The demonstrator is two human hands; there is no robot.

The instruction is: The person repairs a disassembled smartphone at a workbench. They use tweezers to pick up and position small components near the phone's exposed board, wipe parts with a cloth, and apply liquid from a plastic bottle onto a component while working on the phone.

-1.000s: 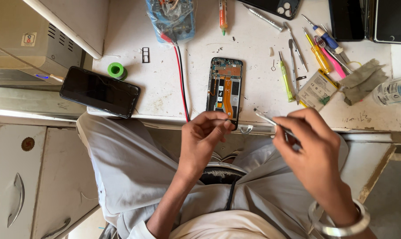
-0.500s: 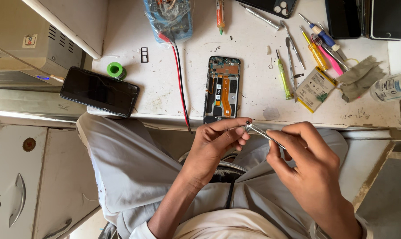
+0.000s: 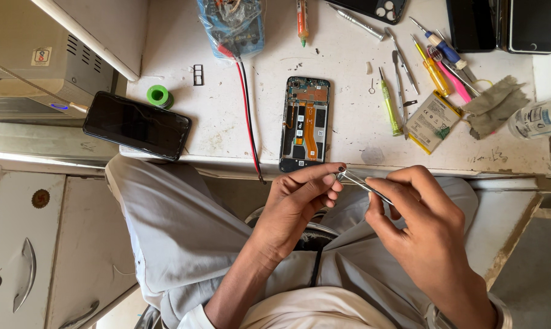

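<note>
Held below the near edge of the white table [image 3: 348, 140], over the lap: metal tweezers [image 3: 364, 185], gripped in the closed right hand [image 3: 424, 225], long axis running from about 4 o'clock at the grip up to 10 o'clock at the tips. Met at those tips by the left hand [image 3: 297, 204], thumb and forefinger pinched shut on or right at the tweezer points; whether a small part sat between them could not be told. Lay at 12 o'clock from both hands, just beyond the fingertips: opened smartphone [image 3: 305, 123], back cover off, circuit board and orange flex cable exposed, long axis 12 to 6 o'clock, lower end touching the table's near edge. Nearer to that phone: the left hand. Seen at 1 o'clock on the table: flat phone battery [image 3: 432, 120], yellow-green screwdriver [image 3: 390, 103], grey rag [image 3: 494, 105]. Placed at 10 o'clock: black smartphone [image 3: 136, 125], screen up, beside a green solder spool [image 3: 158, 95]. Draped off the table edge: red and black test leads [image 3: 247, 116].
</note>
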